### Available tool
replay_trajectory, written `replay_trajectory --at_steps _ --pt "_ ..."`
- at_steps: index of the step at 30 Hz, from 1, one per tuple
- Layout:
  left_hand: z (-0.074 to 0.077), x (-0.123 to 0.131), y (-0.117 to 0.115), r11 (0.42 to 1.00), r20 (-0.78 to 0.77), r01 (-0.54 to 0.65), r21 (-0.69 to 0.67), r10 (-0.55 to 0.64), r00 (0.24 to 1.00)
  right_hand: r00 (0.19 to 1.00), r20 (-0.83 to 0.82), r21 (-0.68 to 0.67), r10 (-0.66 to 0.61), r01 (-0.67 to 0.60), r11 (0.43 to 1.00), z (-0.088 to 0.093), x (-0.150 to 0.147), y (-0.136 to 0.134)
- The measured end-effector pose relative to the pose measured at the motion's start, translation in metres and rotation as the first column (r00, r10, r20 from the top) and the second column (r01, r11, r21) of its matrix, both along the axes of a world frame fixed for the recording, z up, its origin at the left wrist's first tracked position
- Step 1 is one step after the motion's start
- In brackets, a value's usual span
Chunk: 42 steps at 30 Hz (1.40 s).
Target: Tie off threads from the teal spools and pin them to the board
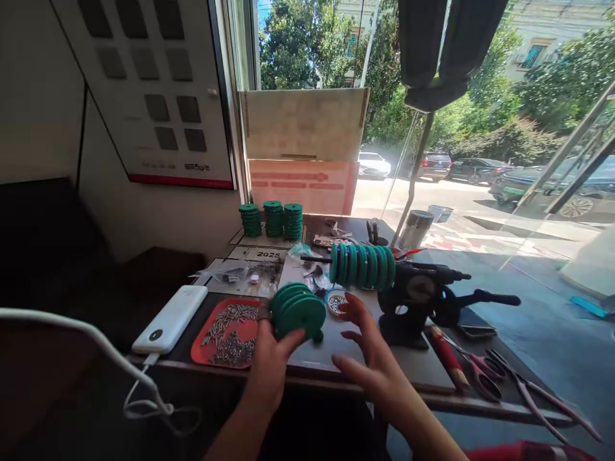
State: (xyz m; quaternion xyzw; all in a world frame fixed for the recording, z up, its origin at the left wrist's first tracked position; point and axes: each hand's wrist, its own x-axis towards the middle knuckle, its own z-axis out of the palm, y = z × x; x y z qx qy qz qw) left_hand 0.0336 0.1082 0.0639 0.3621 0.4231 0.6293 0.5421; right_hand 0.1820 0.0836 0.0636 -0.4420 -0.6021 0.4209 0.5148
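Several green discs (pixel 302 314), bunched face to face like flat spools, are gripped in my left hand (pixel 269 358) above the table's front part. My right hand (pixel 372 358) is held to the right of them, its fingers apart and holding nothing. Beyond my hands, a row of green spools (pixel 362 266) is threaded on the dark rod of a black hand-cranked winder (pixel 418 294). Its crank handle (pixel 494 297) points right. A small round dish (pixel 336 302) of shiny bits lies just past my right fingertips, partly covered by them.
Left of my left hand sits a red tray (pixel 204 349) of small metal parts, beside a white power bank (pixel 170 320) with a cable. Three stacks of green spools (pixel 273 221) stand at the back. Scissors (pixel 485 378), pliers (pixel 538 397) and a red-handled tool (pixel 446 358) lie right.
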Motion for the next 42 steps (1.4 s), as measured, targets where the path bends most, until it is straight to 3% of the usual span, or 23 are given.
replay_trajectory --at_steps 1,4,7,12,16,23,26,29,32,34,38,42 --pt "0.001 -0.003 0.016 0.991 -0.007 -0.126 0.037 0.126 0.992 0.999 0.028 0.025 -0.017 0.017 1.000 -0.002 -0.002 -0.002" --pt "0.007 0.000 0.058 0.916 -0.039 -0.335 0.222 0.351 0.935 0.994 0.111 0.007 0.013 -0.014 1.000 -0.016 -0.001 -0.014" --pt "0.012 0.016 0.078 0.878 -0.040 -0.374 0.298 0.403 0.914 0.979 0.189 -0.038 0.070 -0.064 0.997 -0.032 0.002 -0.026" --pt "0.014 0.042 0.067 0.856 -0.089 -0.345 0.385 0.406 0.909 0.973 0.223 -0.016 0.066 -0.064 0.998 -0.050 -0.002 -0.034" --pt "0.010 0.042 0.065 0.853 -0.115 -0.296 0.429 0.377 0.919 0.968 0.223 -0.036 0.115 -0.110 0.993 -0.058 -0.010 -0.035" --pt "0.003 0.037 0.063 0.812 -0.270 -0.204 0.547 0.402 0.875 0.933 0.322 -0.067 0.162 -0.148 0.987 -0.048 -0.016 -0.035" --pt "0.006 0.033 0.064 0.827 -0.244 -0.125 0.549 0.301 0.922 0.920 0.337 -0.065 0.199 -0.188 0.980 -0.046 -0.018 -0.036" --pt "0.010 0.030 0.066 0.858 -0.097 -0.070 0.509 0.138 0.986 0.921 0.338 -0.087 0.195 -0.175 0.981 -0.050 -0.019 -0.036" --pt "0.006 0.035 0.063 0.878 -0.017 -0.072 0.473 0.091 0.996 0.910 0.344 -0.136 0.232 -0.196 0.971 -0.050 -0.021 -0.034" --pt "0.002 0.038 0.059 0.885 -0.060 -0.037 0.463 0.073 0.996 0.891 0.338 -0.147 0.303 -0.269 0.952 -0.045 -0.022 -0.032" --pt "0.000 0.032 0.053 0.893 -0.256 -0.009 0.449 0.138 0.957 0.861 0.344 -0.136 0.374 -0.348 0.927 -0.035 -0.022 -0.031" --pt "0.005 0.017 0.053 0.896 -0.315 -0.154 0.416 0.301 0.900 0.874 0.379 -0.126 0.306 -0.278 0.952 -0.035 -0.021 -0.035"
